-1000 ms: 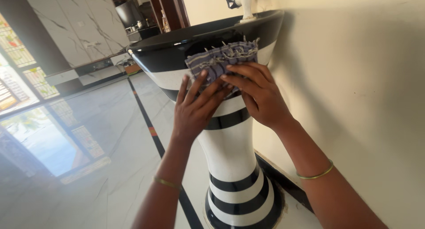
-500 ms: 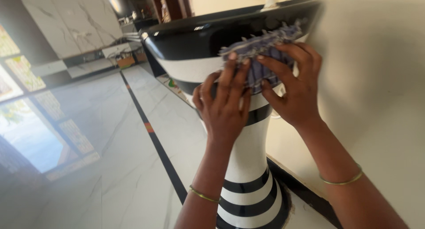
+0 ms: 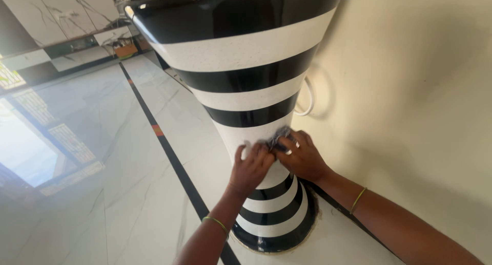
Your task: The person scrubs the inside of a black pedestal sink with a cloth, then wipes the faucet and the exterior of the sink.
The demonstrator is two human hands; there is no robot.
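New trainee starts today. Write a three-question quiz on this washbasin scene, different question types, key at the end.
1. True or false: both hands press the cloth against the narrow waist of the striped pedestal.
2. Multiple choice: what does each wrist wear? A) a watch B) a thin gold-coloured bangle C) a glove cuff
3. Fill in: a white hose loops between the pedestal and the ____.

Key
1. True: the left hand and the right hand meet on the cloth at the waist.
2. B
3. wall
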